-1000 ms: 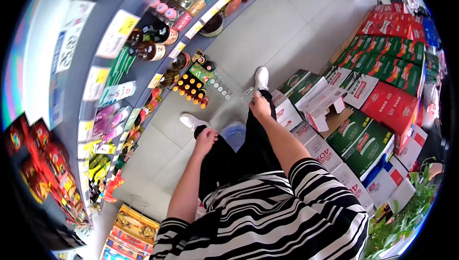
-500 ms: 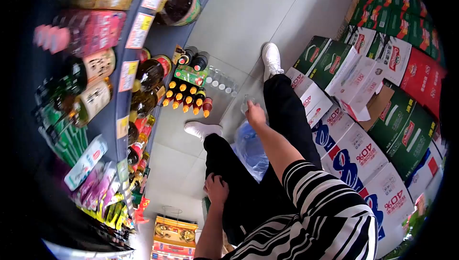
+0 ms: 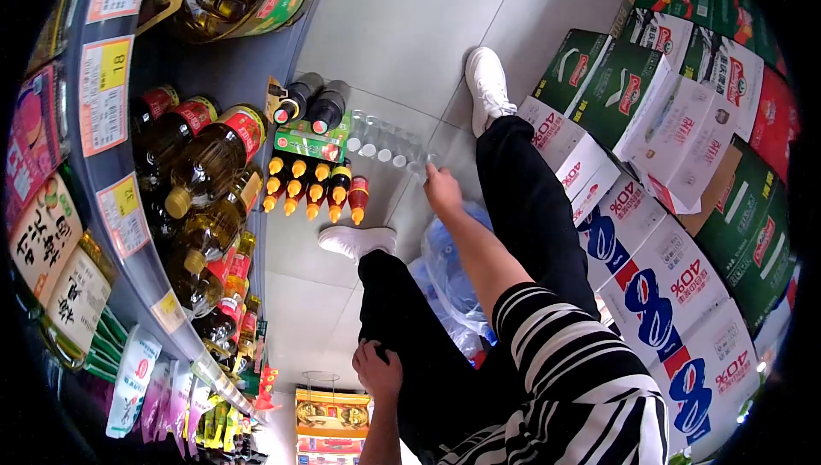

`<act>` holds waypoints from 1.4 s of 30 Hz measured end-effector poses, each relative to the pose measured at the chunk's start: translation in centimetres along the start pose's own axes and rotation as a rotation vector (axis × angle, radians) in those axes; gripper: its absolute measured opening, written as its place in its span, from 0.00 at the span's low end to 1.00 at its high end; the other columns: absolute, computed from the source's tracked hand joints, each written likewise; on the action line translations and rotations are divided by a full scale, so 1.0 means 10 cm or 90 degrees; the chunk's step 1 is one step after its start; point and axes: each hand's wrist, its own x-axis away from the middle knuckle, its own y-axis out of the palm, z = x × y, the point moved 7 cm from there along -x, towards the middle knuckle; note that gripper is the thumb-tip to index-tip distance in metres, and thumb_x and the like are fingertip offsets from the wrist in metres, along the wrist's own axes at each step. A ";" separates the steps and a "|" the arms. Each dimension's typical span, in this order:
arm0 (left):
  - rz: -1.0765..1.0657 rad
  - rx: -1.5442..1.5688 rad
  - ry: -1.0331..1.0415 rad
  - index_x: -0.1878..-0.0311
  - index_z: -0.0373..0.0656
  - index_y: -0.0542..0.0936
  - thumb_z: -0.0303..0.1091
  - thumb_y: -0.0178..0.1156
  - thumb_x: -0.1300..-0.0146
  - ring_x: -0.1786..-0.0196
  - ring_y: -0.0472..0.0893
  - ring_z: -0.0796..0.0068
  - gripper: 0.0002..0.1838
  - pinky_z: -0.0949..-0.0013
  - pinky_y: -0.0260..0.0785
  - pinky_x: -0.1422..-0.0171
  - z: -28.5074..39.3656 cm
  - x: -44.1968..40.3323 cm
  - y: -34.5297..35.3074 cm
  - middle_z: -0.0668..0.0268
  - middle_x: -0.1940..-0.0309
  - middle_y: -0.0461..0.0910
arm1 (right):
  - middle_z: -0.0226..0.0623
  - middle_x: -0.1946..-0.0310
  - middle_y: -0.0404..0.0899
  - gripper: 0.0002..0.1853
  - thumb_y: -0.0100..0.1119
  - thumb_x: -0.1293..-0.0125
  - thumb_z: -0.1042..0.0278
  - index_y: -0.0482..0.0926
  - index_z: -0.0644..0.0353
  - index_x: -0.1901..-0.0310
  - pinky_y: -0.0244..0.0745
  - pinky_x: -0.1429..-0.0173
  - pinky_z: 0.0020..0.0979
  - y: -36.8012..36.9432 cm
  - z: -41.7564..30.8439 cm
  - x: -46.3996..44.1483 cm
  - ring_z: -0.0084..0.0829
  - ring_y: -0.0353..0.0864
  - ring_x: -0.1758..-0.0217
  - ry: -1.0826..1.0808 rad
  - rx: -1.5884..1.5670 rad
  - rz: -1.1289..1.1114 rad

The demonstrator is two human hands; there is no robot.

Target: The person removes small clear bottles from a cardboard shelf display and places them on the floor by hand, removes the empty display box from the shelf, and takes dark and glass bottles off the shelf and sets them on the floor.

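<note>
My right hand (image 3: 443, 191) reaches down between my legs and grips a small clear glass (image 3: 431, 162). That glass is at the near end of a row of similar clear glasses (image 3: 384, 155) on the floor. Just below the same hand is a bluish see-through plastic bag (image 3: 455, 268), partly hidden by my forearm and leg; its contents are hard to make out. My left hand (image 3: 378, 369) rests on my left leg by the knee, fingers loosely bent and holding nothing. Beside the glasses stand sauce bottles with orange caps (image 3: 296, 188) and a green carton (image 3: 310, 141).
On the left, a shelf (image 3: 160, 273) with price tags carries oil bottles (image 3: 220, 157) and packets. Stacked drink cartons (image 3: 676, 281) line the right side. My white shoes (image 3: 487, 80) are on the grey tiled floor (image 3: 393, 29). An orange package display (image 3: 332, 414) stands at the bottom.
My right hand has brought the glass up to the end of the row; earlier it was farther from it. The view has shifted toward the shelf. My left hand stays on my leg.
</note>
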 end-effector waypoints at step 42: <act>-0.099 0.017 0.044 0.58 0.44 0.75 0.45 0.52 0.42 0.50 0.76 0.56 0.16 0.46 0.67 0.52 0.59 -0.12 -0.50 0.56 0.55 0.78 | 0.49 0.65 0.80 0.17 0.54 0.49 0.56 0.78 0.59 0.62 0.73 0.53 0.40 -1.68 -1.26 0.92 0.47 0.79 0.59 -0.290 0.084 -0.180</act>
